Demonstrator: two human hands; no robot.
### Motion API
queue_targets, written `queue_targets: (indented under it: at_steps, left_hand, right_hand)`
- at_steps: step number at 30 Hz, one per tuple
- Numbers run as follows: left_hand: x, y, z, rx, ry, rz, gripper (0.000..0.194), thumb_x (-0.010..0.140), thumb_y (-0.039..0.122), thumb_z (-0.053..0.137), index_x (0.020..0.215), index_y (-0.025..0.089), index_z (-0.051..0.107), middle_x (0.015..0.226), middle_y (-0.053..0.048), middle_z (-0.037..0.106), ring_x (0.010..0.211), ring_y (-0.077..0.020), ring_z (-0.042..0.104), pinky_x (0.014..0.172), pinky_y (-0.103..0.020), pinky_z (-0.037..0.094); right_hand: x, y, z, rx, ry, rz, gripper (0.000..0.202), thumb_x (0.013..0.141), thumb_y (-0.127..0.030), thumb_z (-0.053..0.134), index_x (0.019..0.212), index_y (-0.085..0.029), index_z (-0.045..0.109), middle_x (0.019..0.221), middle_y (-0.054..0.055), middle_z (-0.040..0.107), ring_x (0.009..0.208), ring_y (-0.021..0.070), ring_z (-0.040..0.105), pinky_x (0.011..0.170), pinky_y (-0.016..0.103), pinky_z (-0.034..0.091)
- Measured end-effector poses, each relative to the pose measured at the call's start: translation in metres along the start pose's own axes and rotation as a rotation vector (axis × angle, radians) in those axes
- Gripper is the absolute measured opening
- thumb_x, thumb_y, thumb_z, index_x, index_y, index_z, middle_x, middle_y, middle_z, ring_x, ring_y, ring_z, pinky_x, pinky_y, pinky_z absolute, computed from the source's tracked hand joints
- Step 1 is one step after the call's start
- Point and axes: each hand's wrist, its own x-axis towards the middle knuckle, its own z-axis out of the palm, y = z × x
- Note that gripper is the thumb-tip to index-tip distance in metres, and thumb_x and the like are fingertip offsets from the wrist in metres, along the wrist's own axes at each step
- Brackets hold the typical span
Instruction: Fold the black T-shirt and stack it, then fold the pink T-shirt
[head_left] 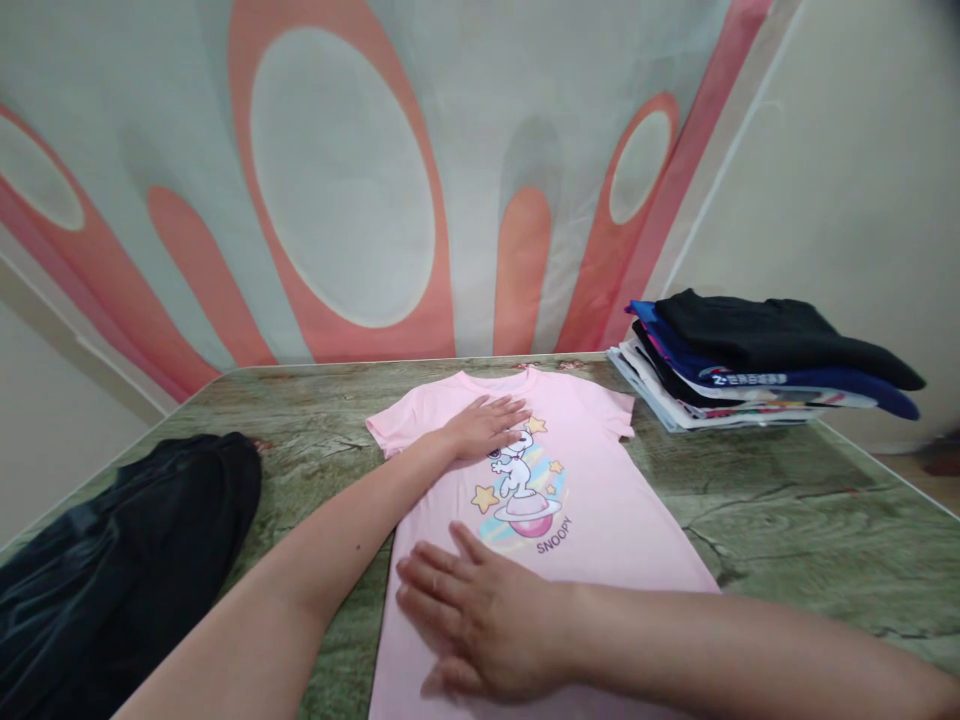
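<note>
A pink short-sleeved T-shirt (pixel 600 500) lies spread out on the table, its collar toward the far edge. Its front carries a Snoopy print (pixel 529 495) with stars and a ringed planet. My left hand (pixel 487 427) rests flat on the upper chest, fingers stretched to the right and covering part of the print. Lower down, my right hand (pixel 487 620) is over the left part of the shirt body, fingers extended to the left and palm down. Neither hand grasps the fabric. The lower end of the shirt runs out of view beneath my right forearm.
A stack of folded clothes (pixel 750 350), black and blue on top, stands at the table's back right and overhangs its edge. Dark crumpled fabric (pixel 135 560) lies at the left. The wood-patterned table (pixel 315 430) meets a grey and coral patterned backdrop (pixel 480 200) behind.
</note>
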Motion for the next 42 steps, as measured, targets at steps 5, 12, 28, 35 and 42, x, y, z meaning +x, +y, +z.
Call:
queue_targets:
  at_steps: [5, 12, 28, 35, 42]
  left_hand:
    - [0.001, 0.0, -0.001, 0.024, -0.017, -0.009, 0.055, 0.097, 0.057, 0.017, 0.148, 0.036, 0.017, 0.157, 0.003, 0.014, 0.144, -0.0191, 0.01, 0.113, -0.043, 0.003]
    - [0.005, -0.008, 0.0, 0.057, -0.009, -0.001, 0.054, 0.098, 0.055, 0.016, 0.148, 0.036, 0.018, 0.157, 0.003, 0.015, 0.144, -0.0188, 0.01, 0.114, -0.044, 0.005]
    - [-0.095, 0.053, 0.033, 0.208, 0.203, -0.345, 0.063, 0.096, 0.054, 0.023, 0.15, 0.02, 0.019, 0.156, -0.008, 0.019, 0.144, -0.0247, 0.011, 0.114, -0.046, 0.013]
    - [-0.067, 0.025, 0.016, 0.207, 0.153, -0.434, 0.061, 0.097, 0.052, 0.02, 0.149, 0.021, 0.023, 0.155, -0.009, 0.019, 0.143, -0.027, 0.011, 0.112, -0.051, 0.012]
    - [-0.098, 0.062, 0.028, 0.22, 0.173, -0.326, 0.057, 0.098, 0.054, 0.018, 0.149, 0.029, 0.02, 0.156, -0.002, 0.017, 0.143, -0.0226, 0.013, 0.114, -0.047, 0.012]
  right_hand:
    - [0.004, -0.005, 0.006, -0.05, 0.028, -0.177, 0.057, 0.099, -0.041, 0.032, 0.143, -0.005, 0.03, 0.152, 0.014, 0.026, 0.141, 0.0236, 0.019, 0.116, 0.048, 0.013]
    - [0.023, 0.005, 0.014, -0.048, 0.081, 0.05, 0.07, 0.095, -0.052, 0.034, 0.142, -0.001, 0.029, 0.15, 0.021, 0.027, 0.142, 0.0291, 0.016, 0.115, 0.049, 0.014]
    - [-0.057, 0.08, -0.004, -0.103, 0.191, 0.613, 0.064, 0.095, -0.049, 0.034, 0.146, -0.012, 0.027, 0.151, 0.015, 0.029, 0.141, 0.027, 0.018, 0.115, 0.05, 0.013]
    - [-0.028, 0.109, -0.004, -0.12, 0.163, 0.714, 0.065, 0.097, -0.052, 0.024, 0.146, -0.01, 0.028, 0.152, 0.014, 0.027, 0.142, 0.0268, 0.017, 0.114, 0.049, 0.01]
    - [-0.034, 0.117, -0.006, -0.136, 0.137, 0.69, 0.063, 0.098, -0.049, 0.022, 0.148, -0.012, 0.024, 0.154, 0.012, 0.023, 0.142, 0.0242, 0.015, 0.115, 0.047, 0.009]
